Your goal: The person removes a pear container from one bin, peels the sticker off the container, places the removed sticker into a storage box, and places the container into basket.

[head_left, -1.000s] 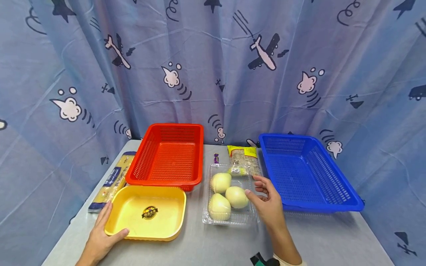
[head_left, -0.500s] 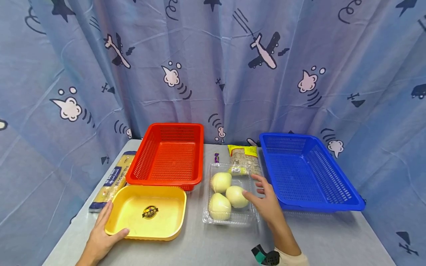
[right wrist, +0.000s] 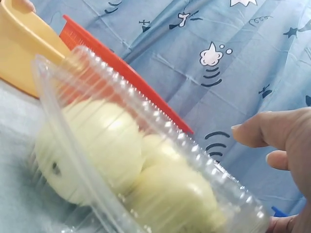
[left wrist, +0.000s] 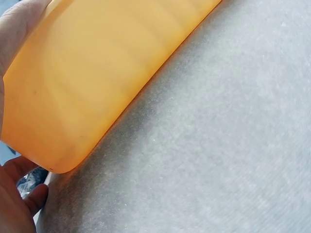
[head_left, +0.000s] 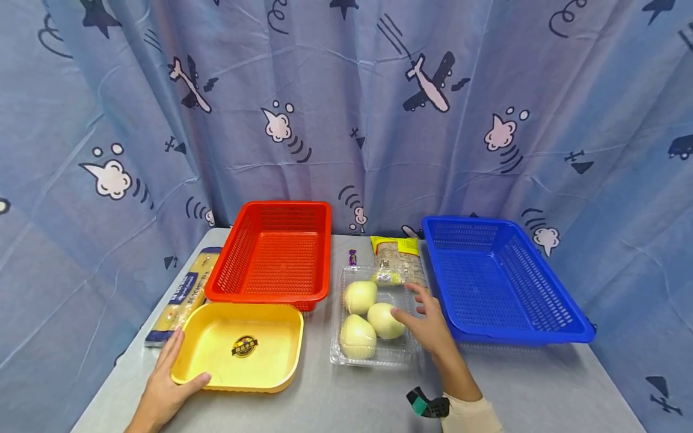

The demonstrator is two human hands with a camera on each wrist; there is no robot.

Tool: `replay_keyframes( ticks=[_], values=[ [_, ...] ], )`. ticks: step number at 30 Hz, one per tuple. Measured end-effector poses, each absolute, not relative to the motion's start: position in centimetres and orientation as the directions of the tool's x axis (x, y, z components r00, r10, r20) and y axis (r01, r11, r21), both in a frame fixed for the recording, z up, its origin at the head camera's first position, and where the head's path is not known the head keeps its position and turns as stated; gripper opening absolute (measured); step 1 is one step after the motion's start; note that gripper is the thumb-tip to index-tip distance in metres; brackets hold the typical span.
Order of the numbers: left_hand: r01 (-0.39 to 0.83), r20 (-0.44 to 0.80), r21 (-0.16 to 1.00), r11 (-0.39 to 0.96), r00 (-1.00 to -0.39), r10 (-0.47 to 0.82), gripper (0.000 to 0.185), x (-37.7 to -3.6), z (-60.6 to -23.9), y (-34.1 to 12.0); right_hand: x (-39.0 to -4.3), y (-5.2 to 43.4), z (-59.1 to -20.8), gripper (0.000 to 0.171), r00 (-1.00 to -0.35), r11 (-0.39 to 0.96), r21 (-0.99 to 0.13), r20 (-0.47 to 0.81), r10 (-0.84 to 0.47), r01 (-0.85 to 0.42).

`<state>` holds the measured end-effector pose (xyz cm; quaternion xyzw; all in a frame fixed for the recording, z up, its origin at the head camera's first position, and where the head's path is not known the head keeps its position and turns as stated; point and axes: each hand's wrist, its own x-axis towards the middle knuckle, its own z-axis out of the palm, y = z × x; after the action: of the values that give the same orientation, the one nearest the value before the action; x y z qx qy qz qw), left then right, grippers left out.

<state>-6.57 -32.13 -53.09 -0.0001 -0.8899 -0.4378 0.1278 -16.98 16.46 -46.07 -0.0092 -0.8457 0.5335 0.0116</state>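
Note:
At the front left stands a yellow plastic basin [head_left: 238, 352] with a dark round label on its floor. My left hand [head_left: 168, 382] grips its left front corner, thumb at the rim and fingers along the outer side. In the left wrist view the basin's side wall [left wrist: 97, 87] rises from the table. A clear plastic clamshell box [head_left: 392, 358] at the middle contains three pale yellow round fruits [head_left: 358, 337]. My right hand [head_left: 430, 322] hovers over the box's right side, thumb and fingers spread apart, holding nothing. In the right wrist view its thumb [right wrist: 257, 131] is apart from the lid.
A red basket [head_left: 284, 252] stands behind the basin, a blue basket [head_left: 498, 288] at right. A yellow-topped bag [head_left: 397, 255] and a small purple-wrapped candy [head_left: 352, 257] lie behind the box. A long yellow-and-blue packet [head_left: 186, 291] lies along the left edge. A patterned curtain [head_left: 346, 120] hangs behind.
My right hand has shifted slightly left over the clear box, its thumb now over the right-hand fruit. The left hand and the basin have stayed put.

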Motion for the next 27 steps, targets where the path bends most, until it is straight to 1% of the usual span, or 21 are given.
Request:
replay_keyframes(
  ticks=[7, 19, 27],
  values=[
    [0.115, 0.231, 0.779, 0.617, -0.967, -0.111, 0.104, -6.6, -53.1, -32.1, -17.6, 16.7, -46.9, 0.065, -0.999, 0.436, -0.9, 0.018, 0.026, -0.005],
    [0.122, 0.237, 0.769, 0.628, -0.966, -0.102, 0.104, -6.5, -53.4, -32.2, -18.7, 17.1, -48.6, 0.064, -0.999, 0.387, -0.921, -0.048, 0.003, 0.045],
    [0.124, 0.243, 0.767, 0.63, -0.964, -0.107, 0.104, -6.5, -53.3, -32.2, -19.0, 17.2, -48.9, 0.063, -0.997, 0.322, -0.947, -0.041, -0.068, 0.017]
  ],
)
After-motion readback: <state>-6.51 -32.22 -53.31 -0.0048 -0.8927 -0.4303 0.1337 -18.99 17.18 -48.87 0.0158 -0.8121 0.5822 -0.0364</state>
